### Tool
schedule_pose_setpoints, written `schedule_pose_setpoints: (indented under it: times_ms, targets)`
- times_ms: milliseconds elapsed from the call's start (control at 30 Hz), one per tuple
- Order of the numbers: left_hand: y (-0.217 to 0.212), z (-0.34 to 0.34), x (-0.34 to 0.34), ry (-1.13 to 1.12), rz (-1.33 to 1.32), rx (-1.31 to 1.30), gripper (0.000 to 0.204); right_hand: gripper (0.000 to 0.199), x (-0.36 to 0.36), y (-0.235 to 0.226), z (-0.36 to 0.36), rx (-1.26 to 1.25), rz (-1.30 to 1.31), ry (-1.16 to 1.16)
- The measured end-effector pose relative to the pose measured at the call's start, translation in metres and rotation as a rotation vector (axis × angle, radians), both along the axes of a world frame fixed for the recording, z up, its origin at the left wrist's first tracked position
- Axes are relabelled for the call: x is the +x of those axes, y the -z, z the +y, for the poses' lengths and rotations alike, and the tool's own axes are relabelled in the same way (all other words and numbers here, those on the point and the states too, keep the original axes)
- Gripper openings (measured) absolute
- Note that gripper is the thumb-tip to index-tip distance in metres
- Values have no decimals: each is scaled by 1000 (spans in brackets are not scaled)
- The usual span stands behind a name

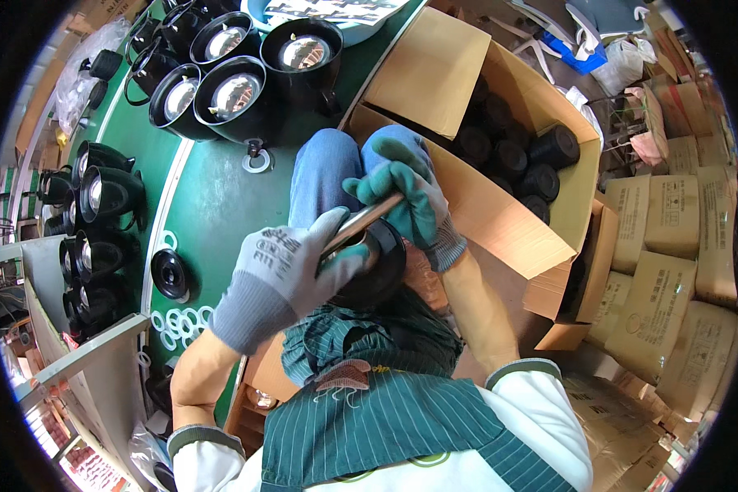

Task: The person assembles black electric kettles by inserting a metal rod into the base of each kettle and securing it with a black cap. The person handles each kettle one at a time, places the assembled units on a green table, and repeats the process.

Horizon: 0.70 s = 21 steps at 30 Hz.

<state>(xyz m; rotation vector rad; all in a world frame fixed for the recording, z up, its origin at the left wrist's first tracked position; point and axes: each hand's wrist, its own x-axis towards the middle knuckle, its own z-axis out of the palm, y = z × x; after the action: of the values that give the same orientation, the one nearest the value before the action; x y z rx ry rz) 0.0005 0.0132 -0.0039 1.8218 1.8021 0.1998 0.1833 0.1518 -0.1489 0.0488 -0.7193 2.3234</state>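
Note:
My left hand (291,266), in a grey glove, is closed round a shiny silvery metal piece (357,225) seen nearly edge-on. The piece slants up to my right hand (408,198), whose green-coated palm side touches its upper end with the fingers spread. Under the metal piece, a round black vessel (383,261) rests in my lap against the striped apron. My hands and the metal hide part of it. Ahead, several black pots (231,94) with shiny metal inside stand on the green table (213,184).
White rings (180,326) lie on the table's near left, beside a round black lid (170,274). More black pots (111,193) stand further left. To my right, an open carton (500,234) holds black cylindrical parts (555,146). Closed cartons (660,299) are stacked beyond it.

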Motion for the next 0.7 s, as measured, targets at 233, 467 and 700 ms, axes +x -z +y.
schedule_pose_setpoints:
  times_ms: [233,467,700]
  targets:
    - [35,4,-35,-77,-547,183,47,49,41,-31,-45,393,-134,118]
    - [108,51,-54,-21,-713,230,36,22,39,-91,-71,1161,-295,71]
    - [110,139,0,356,-600,402,44,30,-24,-113,-94,1827,-372,-150]
